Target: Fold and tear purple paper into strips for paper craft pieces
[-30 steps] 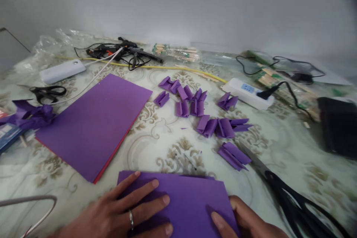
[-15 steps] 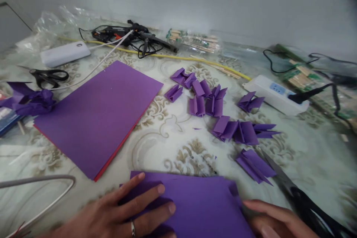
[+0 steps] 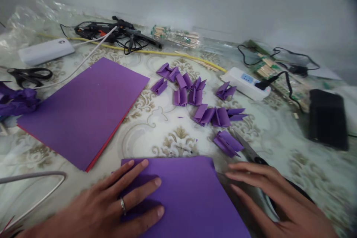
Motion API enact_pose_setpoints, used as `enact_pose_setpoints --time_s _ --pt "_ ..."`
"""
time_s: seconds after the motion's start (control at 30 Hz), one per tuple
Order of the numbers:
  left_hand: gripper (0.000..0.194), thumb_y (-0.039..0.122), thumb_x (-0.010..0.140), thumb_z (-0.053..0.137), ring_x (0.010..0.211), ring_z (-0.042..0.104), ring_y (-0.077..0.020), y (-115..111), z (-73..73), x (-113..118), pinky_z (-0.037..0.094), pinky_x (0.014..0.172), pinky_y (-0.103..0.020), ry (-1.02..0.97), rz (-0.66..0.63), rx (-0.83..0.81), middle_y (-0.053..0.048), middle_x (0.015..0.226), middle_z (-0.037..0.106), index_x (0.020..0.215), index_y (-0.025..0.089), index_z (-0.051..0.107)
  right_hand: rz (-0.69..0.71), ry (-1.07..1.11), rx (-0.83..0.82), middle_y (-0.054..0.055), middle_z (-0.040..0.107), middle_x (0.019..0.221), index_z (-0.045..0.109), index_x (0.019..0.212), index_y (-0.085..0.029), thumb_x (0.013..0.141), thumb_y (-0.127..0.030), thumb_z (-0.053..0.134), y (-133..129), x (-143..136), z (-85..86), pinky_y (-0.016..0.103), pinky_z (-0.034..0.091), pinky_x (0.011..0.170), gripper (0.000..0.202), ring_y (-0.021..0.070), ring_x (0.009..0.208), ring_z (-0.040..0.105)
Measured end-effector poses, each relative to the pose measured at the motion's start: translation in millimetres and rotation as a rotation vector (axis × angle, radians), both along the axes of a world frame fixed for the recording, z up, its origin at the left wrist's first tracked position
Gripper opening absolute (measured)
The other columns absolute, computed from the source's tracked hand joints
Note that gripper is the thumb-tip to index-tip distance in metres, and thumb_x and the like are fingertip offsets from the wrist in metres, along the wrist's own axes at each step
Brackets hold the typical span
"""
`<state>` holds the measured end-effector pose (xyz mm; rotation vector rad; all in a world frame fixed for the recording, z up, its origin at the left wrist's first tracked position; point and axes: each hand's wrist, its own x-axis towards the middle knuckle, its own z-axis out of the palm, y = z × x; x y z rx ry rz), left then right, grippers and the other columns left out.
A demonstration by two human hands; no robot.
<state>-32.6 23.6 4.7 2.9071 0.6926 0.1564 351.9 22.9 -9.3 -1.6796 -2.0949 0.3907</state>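
Purple paper (image 3: 181, 197) flat beneath left hand (image 3: 111, 204), fingers spread.

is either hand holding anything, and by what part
Nothing is gripped: the left hand lies spread on the near purple sheet, on its left part; the right hand is open beside its right edge.

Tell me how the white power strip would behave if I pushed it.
The power strip looks like hard plastic, so it should be stiff. Its long, flat shape makes rolling unlikely. The yellow cable at one end and the black plug near the other would probably drag and might turn it as it slides.
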Motion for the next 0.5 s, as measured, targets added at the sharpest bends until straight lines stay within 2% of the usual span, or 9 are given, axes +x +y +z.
enact_pose_setpoints --time_s 0.07,0.2,0.4,0.5 --pt "0.063 0.030 0.100 0.067 0.157 0.035 -0.0301 -1 0.1 0 0.034 0.129 -0.046 -0.022 0.010 0.006 -0.001 0.163 0.052 0.160 0.032 0.047 0.037 -0.014 0.010 0.002 0.074 0.122 0.077 0.106 -0.035 0.101 -0.043 0.060 5 -4 2.8 0.039 0.062 0.092 0.019 0.0250 0.106 0.076" --pt "0.068 0.047 0.098 0.069 0.157 0.035 -0.0293 -2 0.3 -2 0.036 0.128 -0.045 -0.035 0.025 0.017 0.001 0.163 0.052 0.160 0.033 0.046 0.050 -0.028 0.027 0.001 0.074 0.122 0.076 0.108 -0.036 0.104 -0.040 0.056 10 -7 1.9 0.043 0.062 0.094 0.021 0.0247 0.107 0.076" --pt "0.069 0.044 0.098 0.068 0.158 0.035 -0.0269 -2 8.6 -2 0.038 0.127 -0.043 -0.089 0.051 -0.044 0.002 0.166 0.047 0.161 0.033 0.044 -0.124 -0.106 0.013 0.005 0.073 0.122 0.075 0.115 -0.033 0.101 -0.047 0.056 10 -7 -0.9 0.054 0.062 0.091 0.028 0.0323 0.107 0.075" --pt "0.069 0.045 0.097 0.068 0.158 0.036 -0.0270 0 12.8 -1 0.039 0.126 -0.043 -0.101 0.055 -0.045 0.003 0.167 0.046 0.161 0.033 0.045 -0.180 -0.116 0.026 0.008 0.072 0.120 0.076 0.113 -0.029 0.102 -0.047 0.052 11 -8 -0.8 0.056 0.060 0.093 0.032 0.0333 0.106 0.075"
